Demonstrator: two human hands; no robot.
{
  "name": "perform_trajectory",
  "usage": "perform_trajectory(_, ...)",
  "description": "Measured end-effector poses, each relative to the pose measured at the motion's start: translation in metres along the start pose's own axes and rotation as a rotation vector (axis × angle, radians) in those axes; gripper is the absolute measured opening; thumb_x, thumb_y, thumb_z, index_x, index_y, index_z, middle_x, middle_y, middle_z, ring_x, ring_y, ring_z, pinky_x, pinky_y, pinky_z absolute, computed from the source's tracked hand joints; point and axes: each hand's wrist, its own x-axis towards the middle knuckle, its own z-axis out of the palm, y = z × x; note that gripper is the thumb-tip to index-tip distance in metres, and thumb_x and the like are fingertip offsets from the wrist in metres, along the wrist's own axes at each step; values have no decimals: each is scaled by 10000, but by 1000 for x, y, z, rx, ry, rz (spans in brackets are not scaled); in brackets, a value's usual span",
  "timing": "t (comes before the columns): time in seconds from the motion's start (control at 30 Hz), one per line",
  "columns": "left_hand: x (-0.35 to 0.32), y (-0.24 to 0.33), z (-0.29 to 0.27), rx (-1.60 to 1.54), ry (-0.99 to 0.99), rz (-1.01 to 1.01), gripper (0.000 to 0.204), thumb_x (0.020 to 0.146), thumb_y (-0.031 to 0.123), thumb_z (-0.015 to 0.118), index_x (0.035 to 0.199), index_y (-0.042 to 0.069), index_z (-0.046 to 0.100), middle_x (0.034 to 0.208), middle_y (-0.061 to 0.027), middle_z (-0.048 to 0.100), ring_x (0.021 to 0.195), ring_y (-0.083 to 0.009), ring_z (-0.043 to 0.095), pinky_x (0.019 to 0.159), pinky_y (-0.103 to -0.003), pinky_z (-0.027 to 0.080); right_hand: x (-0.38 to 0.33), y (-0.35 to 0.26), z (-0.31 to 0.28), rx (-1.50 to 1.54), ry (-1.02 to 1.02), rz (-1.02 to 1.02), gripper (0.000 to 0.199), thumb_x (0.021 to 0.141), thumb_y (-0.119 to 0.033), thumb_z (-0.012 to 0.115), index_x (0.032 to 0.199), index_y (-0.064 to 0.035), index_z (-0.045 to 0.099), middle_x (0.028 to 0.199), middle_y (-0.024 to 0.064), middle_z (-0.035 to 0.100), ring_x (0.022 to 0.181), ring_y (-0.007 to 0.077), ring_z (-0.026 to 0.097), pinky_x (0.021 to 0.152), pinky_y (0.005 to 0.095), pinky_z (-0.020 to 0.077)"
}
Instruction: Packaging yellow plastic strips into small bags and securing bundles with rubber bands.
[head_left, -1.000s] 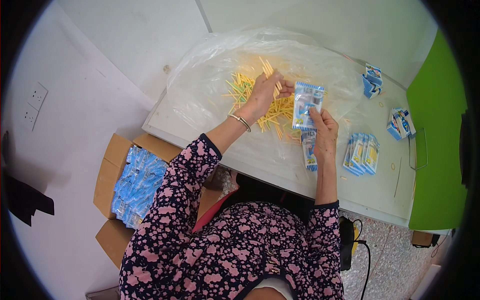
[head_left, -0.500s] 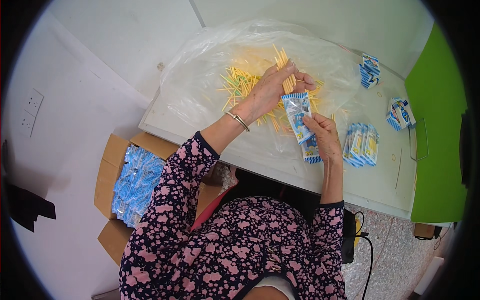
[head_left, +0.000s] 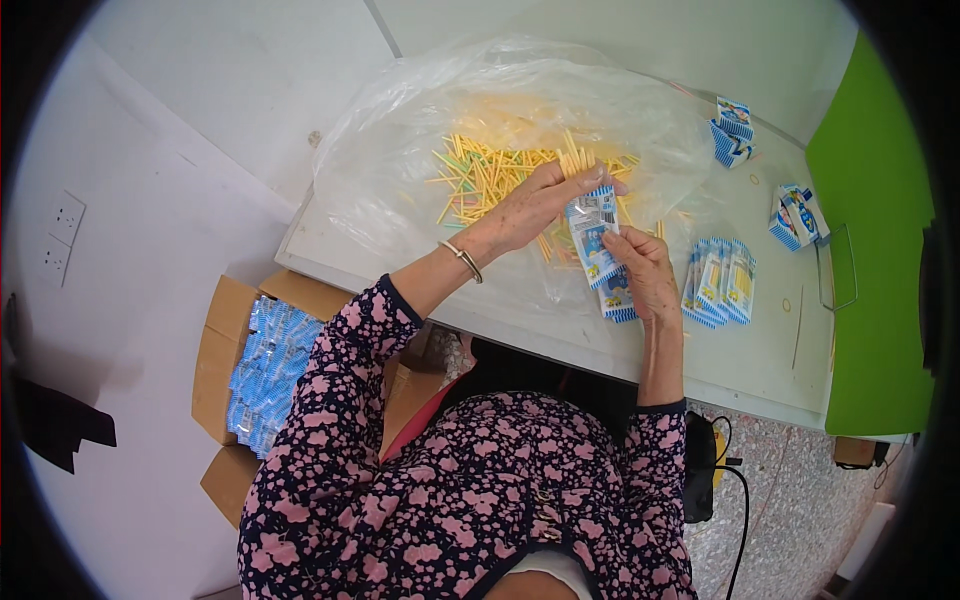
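My left hand (head_left: 535, 208) is closed around a small bundle of thin yellow sticks (head_left: 573, 156), their tips standing up past my thumb. The lower ends are covered by my fingers at the top edge of a blue-and-white striped packet (head_left: 592, 238); whether they are inside it I cannot tell. My right hand (head_left: 650, 272) pinches that packet at its right side, thumb on top. Another packet (head_left: 617, 298) shows beneath it, under the same hand. Behind my left hand, a loose heap of yellow sticks (head_left: 490, 170), a few green, lies on clear plastic.
A clear plastic bag (head_left: 380, 160) spreads over the white table (head_left: 735, 365). Several packets with sticks (head_left: 722, 283) lie overlapping to the right. Folded striped packs (head_left: 798, 217) sit by a green panel (head_left: 880, 260) with a wire handle. Lower left, a cardboard box (head_left: 215, 365) holds many blue packets.
My left hand has brought the sticks down to the packet's top edge, and less of the bundle now shows above my thumb. My right hand stays nearly in place with the packet.
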Motion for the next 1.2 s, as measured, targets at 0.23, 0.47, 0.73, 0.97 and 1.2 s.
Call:
perform_trajectory(0.23, 3, 3, -10, 37, -42, 14, 330, 945, 252, 419, 1220, 70, 436, 1158, -98, 544, 1048, -159, 530, 886, -292, 444, 7, -1, -1, -26, 0, 29, 215, 848, -195, 602, 922, 0, 651, 726, -18, 604, 622, 30, 505, 575, 187, 399)
perform_trajectory(0.47, 1, 9, -13, 483, -18, 10, 282, 880, 113, 543, 1145, 21, 518, 1062, -59, 582, 959, -106, 550, 826, -246, 455, 13, 4, -2, 15, 39, -22, 215, 854, -179, 591, 948, 5, 648, 793, 1, 621, 700, 42, 534, 663, 189, 416)
perform_trajectory(0.73, 10, 6, -12, 299, 1, 124, 255, 839, 58, 577, 1086, 9, 539, 1011, -42, 583, 907, -86, 559, 802, -227, 466, 14, 2, 2, -14, 1, -24, 200, 809, -178, 648, 924, -15, 661, 758, -11, 623, 593, 18, 499, 499, 179, 372)
perform_trajectory(0.97, 7, 10, -2, 439, -39, 176, 272, 811, 61, 603, 1072, 35, 530, 993, -53, 584, 892, -96, 553, 777, -230, 465, 11, 9, -3, -111, -18, 4, 217, 784, -187, 678, 924, -22, 662, 716, -21, 621, 544, 9, 454, 458, 171, 301)
perform_trajectory(1.2, 13, 8, 0, 482, -72, 179, 275, 813, 64, 597, 1077, 53, 522, 954, -37, 594, 861, -94, 553, 766, -230, 458, 5, 4, 2, -104, 5, -13, 205, 806, -172, 650, 917, 1, 651, 764, 25, 647, 650, 62, 564, 593, 203, 430)
